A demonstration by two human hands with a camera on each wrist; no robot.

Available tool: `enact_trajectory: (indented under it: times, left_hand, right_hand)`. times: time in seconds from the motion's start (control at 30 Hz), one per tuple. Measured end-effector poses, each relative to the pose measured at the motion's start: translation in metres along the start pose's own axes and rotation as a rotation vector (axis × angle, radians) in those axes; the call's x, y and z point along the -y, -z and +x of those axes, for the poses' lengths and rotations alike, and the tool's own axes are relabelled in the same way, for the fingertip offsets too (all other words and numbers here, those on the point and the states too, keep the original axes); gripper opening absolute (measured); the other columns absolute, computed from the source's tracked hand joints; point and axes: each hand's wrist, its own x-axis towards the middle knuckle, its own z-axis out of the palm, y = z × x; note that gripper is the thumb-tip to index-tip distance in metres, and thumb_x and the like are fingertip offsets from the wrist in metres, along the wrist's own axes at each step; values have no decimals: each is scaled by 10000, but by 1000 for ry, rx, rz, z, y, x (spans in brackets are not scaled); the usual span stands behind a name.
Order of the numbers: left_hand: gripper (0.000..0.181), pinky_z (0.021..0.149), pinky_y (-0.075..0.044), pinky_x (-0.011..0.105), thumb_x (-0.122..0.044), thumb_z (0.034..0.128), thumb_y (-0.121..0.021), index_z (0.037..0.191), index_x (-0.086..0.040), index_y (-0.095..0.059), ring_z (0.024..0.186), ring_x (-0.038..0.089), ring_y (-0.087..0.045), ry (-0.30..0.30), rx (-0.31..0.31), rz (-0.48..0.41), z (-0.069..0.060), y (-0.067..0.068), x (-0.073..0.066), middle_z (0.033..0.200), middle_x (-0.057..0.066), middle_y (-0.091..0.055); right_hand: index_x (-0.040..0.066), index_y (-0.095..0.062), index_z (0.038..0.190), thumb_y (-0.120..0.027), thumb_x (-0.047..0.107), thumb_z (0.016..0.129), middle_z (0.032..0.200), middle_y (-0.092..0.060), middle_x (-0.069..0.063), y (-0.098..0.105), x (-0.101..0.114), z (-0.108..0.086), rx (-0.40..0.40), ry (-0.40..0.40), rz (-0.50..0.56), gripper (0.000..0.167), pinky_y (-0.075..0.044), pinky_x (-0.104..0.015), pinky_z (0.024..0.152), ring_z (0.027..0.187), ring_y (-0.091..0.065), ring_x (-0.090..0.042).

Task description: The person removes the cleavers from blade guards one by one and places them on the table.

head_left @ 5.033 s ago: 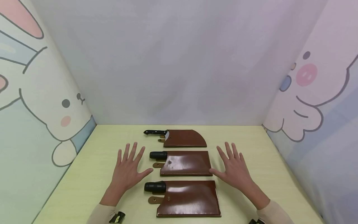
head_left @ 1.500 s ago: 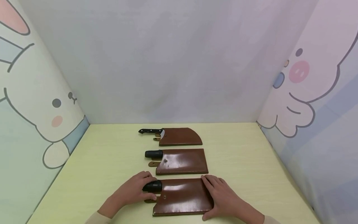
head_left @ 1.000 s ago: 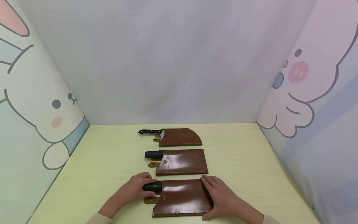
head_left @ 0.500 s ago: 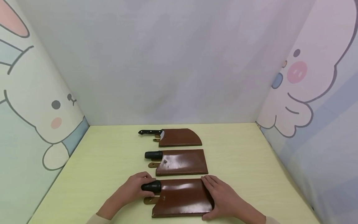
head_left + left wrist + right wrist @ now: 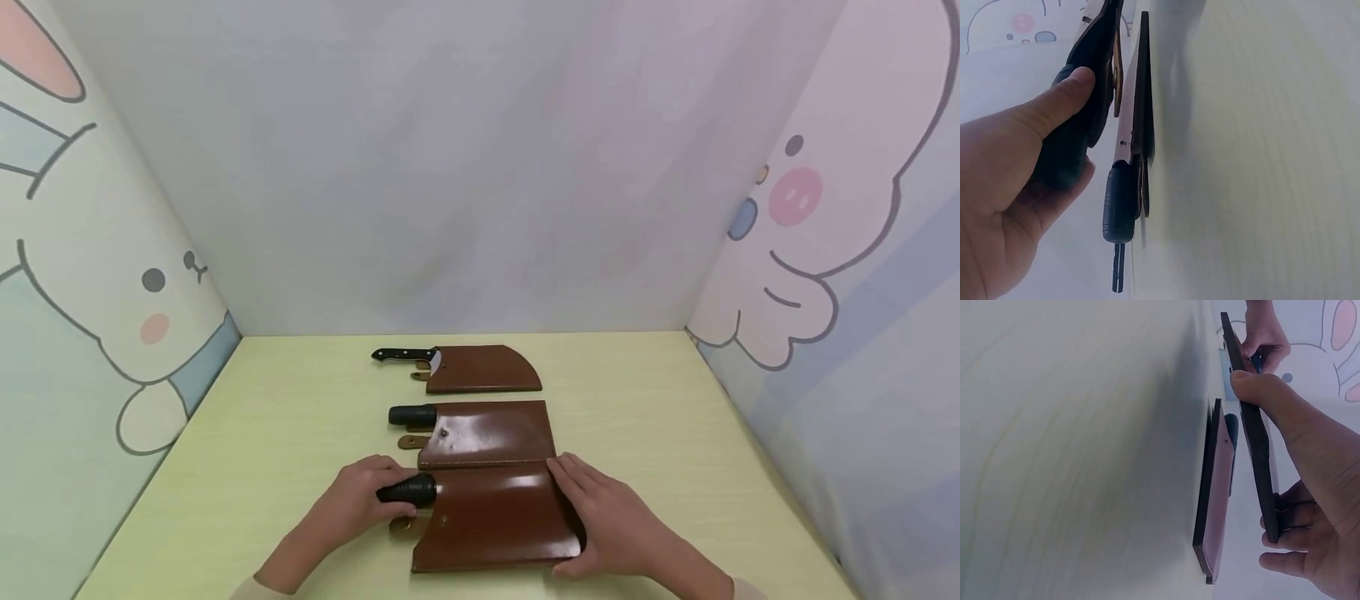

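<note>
The nearest brown sheath (image 5: 495, 521), holding a knife with a black handle (image 5: 420, 490), is lifted off the table between both hands. My left hand (image 5: 352, 508) grips the handle; in the left wrist view the thumb lies over the black handle (image 5: 1060, 150) and the fingers curl beneath. My right hand (image 5: 618, 521) holds the sheath's right end; in the right wrist view its thumb and fingers (image 5: 1294, 537) clasp opposite edges of the sheath (image 5: 1259, 456). A brown strap (image 5: 405, 525) sticks out below the handle. How the blade lies inside is hidden.
Behind it on the pale yellow table (image 5: 300, 400) lie a middle sheathed knife (image 5: 495, 429) with a black handle and a far one (image 5: 483, 368) with a rounded sheath and riveted handle. A grey wall (image 5: 465, 167) stands behind; printed panels flank the table.
Both hands came down from beside the knives onto the nearest one, at its handle and right end. Within the last half second it rose from the table, its upper edge meeting the middle sheath in view.
</note>
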Motion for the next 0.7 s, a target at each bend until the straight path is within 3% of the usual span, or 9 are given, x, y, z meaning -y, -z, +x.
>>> enact_trajectory:
  times: [0.33,0.53,0.7]
  left_hand:
    - [371,721,-565,270,-342,778,-902,1116,-251,-781,906,30,-605,-14,-162,-6,-5,4,0,1012,-172,-652]
    - [370,759,-576,274,-307,770,-913,1111,-287,-770,936,10,-620,0,-162,-29,-6,5,-2,1034,-204,-636]
    - [358,743,-581,284,-306,790,-898,1124,-267,-775,918,23,-634,-24,-163,-19,-6,6,-4,1027,-182,-648]
  right_hand:
    - [-17,-416,1526,-790,799,641,1548,-464,-182,10,-4,1,-59,-2,14,1261,-571,-478,929,1404,-489,-336]
    - [-4,-424,1525,-786,795,654,1542,-472,-175,11,-3,0,-58,-4,37,1237,-574,-471,920,1392,-504,-332]
    - [4,-427,1526,-784,795,657,1545,-475,-159,10,-4,-2,-72,6,29,1228,-579,-464,902,1391,-507,-318]
